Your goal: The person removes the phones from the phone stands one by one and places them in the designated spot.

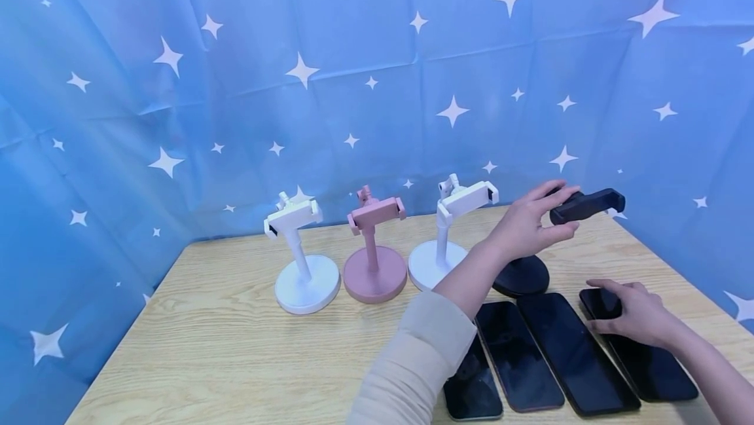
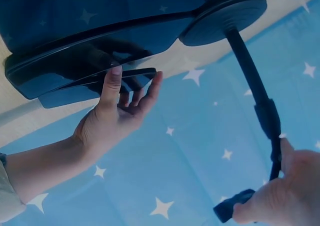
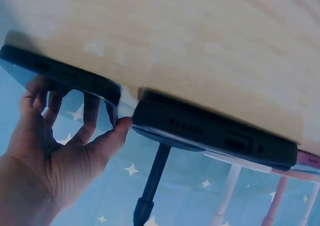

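My left hand point(image 1: 530, 221) holds the clamp head of a black phone stand point(image 1: 593, 205) at the back right. In the left wrist view, that hand point(image 2: 287, 191) is on the upper stem and clamp of the stand point(image 2: 246, 58), whose round base sits on the table. My right hand point(image 1: 636, 315) spans the rightmost black phone point(image 1: 656, 369), gripping it by its long sides near its far end. The right wrist view has the thumb of the hand point(image 3: 65, 161) at one side of the phone point(image 3: 60, 73) and the fingers across it.
Several dark phones lie side by side, including a large one point(image 1: 577, 353), a middle one point(image 1: 518, 356) and one partly behind the left sleeve point(image 1: 473, 386). Left of the black stand are a white stand point(image 1: 432, 261), a pink stand point(image 1: 375, 274) and another white stand point(image 1: 307, 284).
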Demonstrator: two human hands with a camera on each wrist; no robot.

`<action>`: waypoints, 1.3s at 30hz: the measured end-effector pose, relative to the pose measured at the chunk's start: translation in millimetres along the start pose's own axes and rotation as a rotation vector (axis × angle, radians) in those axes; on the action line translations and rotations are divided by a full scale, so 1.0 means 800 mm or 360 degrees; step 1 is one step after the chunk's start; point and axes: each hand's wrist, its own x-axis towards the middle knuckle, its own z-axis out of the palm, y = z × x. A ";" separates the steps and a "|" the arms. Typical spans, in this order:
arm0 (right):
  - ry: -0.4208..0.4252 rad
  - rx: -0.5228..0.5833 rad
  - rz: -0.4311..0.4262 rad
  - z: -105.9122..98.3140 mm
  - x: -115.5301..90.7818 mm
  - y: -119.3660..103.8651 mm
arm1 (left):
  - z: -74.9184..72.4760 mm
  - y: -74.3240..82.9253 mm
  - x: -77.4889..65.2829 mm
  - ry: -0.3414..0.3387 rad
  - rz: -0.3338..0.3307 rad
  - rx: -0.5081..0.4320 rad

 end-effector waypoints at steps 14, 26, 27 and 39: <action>-0.0116 0.0022 0.0030 0.001 0.002 0.018 | 0.008 0.000 0.004 -0.0016 -0.0064 -0.0082; -0.0149 0.0037 -0.0008 0.004 0.010 0.023 | 0.010 -0.008 0.007 -0.0029 -0.0084 -0.0405; -0.0152 0.0035 -0.0008 0.004 0.010 0.024 | 0.010 -0.009 0.007 -0.0029 -0.0091 -0.0434; -0.0210 0.0005 0.0004 0.002 0.017 0.031 | 0.012 -0.017 0.006 0.0028 -0.0112 -0.0735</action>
